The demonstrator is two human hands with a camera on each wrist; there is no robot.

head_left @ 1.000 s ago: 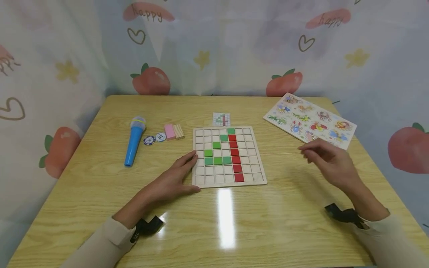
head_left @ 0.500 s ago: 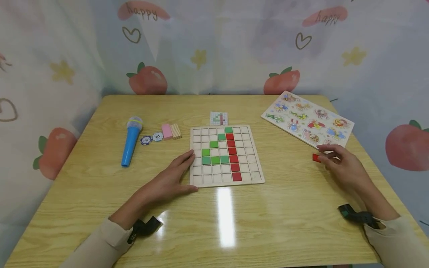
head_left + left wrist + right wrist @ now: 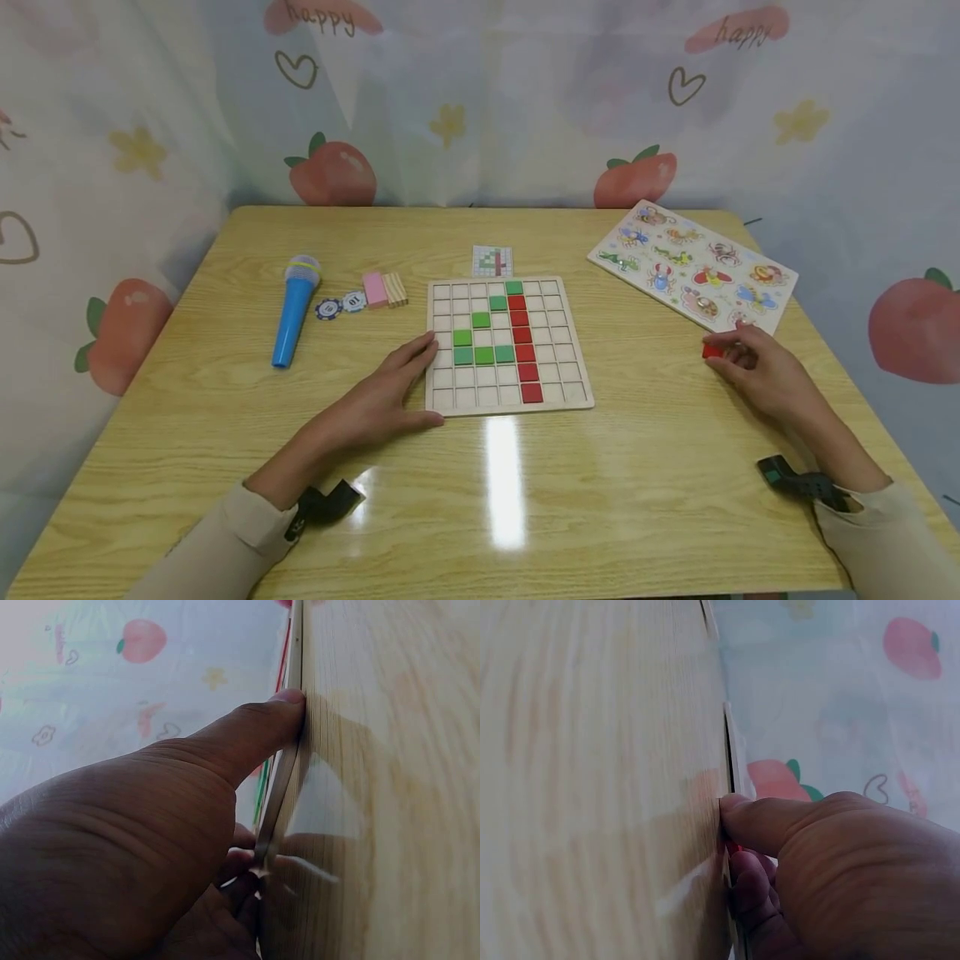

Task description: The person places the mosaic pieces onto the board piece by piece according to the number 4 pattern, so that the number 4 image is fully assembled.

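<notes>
A wooden grid board lies on the table, with a column of red tiles and several green tiles set in its squares. My left hand rests at the board's left side, fingertips at the left edge and thumb by the near corner; in the left wrist view the thumb lies against the board's edge. Off to the right, below the insect puzzle, my right hand pinches a loose red tile between thumb and fingers, low over the table. Little of that tile shows in the right wrist view.
A small pattern card lies just behind the board. To the left are a blue toy microphone, two poker chips, a pink block and a striped wooden block. A patterned curtain hangs behind the table.
My right hand has moved right and a little towards me, and a red tile has come into view at its fingertips. The left hand stays at the board's edge.
</notes>
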